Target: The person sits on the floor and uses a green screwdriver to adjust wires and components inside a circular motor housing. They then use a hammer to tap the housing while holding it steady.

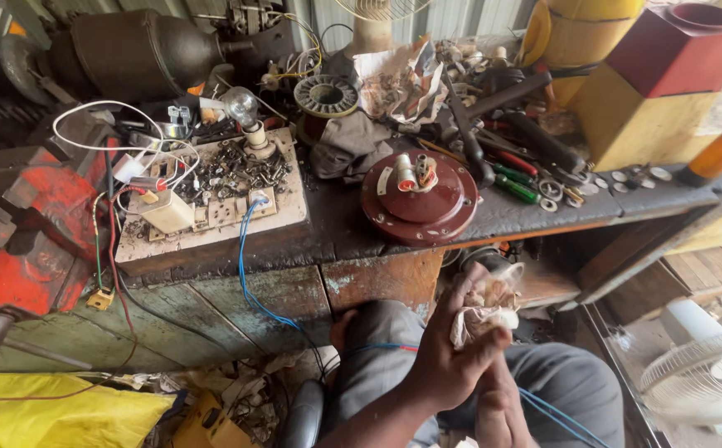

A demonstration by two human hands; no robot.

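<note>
Both clenched together on crumpled, dirty white cloth rag (483,319): left hand (448,357) and right hand (502,406), below front edge of cluttered dark wooden workbench (361,232), near round maroon metal fan motor cover (419,197).

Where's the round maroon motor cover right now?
The maroon motor cover lies on the workbench at centre, left of the green-handled screwdrivers, right of the switchboard.

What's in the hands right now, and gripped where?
A crumpled whitish rag, bunched between both hands. The left hand wraps its lower part with the fingers curled over the top; the right hand is pressed underneath, mostly hidden.
</note>
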